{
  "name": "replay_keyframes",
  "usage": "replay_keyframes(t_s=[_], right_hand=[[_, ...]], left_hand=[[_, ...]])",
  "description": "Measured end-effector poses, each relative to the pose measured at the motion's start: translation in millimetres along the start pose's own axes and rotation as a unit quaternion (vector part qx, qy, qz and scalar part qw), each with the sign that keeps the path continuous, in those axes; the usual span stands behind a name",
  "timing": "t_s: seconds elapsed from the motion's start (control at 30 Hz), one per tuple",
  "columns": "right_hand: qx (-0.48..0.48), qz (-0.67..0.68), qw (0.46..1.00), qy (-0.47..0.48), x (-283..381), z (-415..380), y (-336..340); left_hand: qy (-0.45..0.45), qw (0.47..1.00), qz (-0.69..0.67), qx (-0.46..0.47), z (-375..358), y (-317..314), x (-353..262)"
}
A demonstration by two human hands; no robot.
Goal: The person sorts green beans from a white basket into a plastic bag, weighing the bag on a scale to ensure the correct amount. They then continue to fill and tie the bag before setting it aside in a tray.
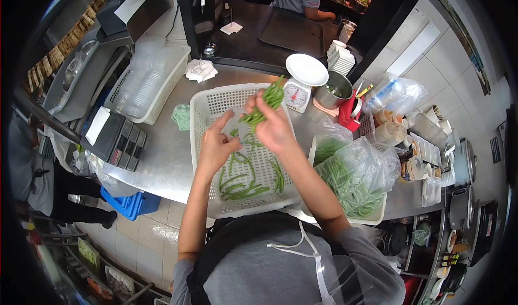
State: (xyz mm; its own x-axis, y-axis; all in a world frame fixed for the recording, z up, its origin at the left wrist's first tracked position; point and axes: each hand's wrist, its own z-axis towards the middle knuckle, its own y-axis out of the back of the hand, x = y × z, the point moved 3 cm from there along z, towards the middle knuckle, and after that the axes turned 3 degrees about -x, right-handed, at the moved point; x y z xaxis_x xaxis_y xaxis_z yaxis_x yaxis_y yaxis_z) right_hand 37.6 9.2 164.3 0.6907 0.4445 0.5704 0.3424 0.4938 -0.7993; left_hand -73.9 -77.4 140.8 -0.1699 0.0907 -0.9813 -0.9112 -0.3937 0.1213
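Note:
In the head view, my right hand is closed around a bunch of green beans, raised over the far side of a white perforated basket. To its left is my left hand, index finger stretched out and thumb apart from it. A short green piece shows beside its fingertips. Loose green beans lie scattered on the basket floor, mostly toward the near side. Just beyond the basket stands a kitchen scale with a round white pan.
Right of the basket, a tub holds plastic bags of green beans. A metal pot sits by the scale. Stacked clear containers fill a crate at left, near a green cloth. Another person stands at far left.

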Motion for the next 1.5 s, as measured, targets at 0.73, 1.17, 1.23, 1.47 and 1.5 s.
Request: replay_keyframes(t_s=[0.73, 1.17, 1.23, 1.47, 1.5], right_hand=[[0.107, -0.816, 0.513, 0.243, 13.8, 9.6, -34.1], [0.097, -0.871, 0.477, -0.066, -104.2, -42.3, 121.1], [0.094, -0.868, 0.473, -0.119, -106.3, -45.2, 114.9], [0.121, -0.873, 0.402, -0.25, -110.6, -39.3, 125.6], [0.123, -0.878, 0.399, -0.233, -114.2, -42.8, 126.0]], left_hand=[[-0.004, 0.997, -0.072, 0.014, 15.9, 13.7, -38.4], [-0.002, 0.981, -0.118, -0.151, 28.1, 31.2, 91.8], [0.008, 0.985, -0.102, -0.142, 27.8, 33.6, 93.4], [-0.021, 0.986, -0.12, -0.113, 34.2, 29.9, 106.0], [-0.007, 0.986, -0.13, -0.104, 36.0, 30.8, 108.6]])
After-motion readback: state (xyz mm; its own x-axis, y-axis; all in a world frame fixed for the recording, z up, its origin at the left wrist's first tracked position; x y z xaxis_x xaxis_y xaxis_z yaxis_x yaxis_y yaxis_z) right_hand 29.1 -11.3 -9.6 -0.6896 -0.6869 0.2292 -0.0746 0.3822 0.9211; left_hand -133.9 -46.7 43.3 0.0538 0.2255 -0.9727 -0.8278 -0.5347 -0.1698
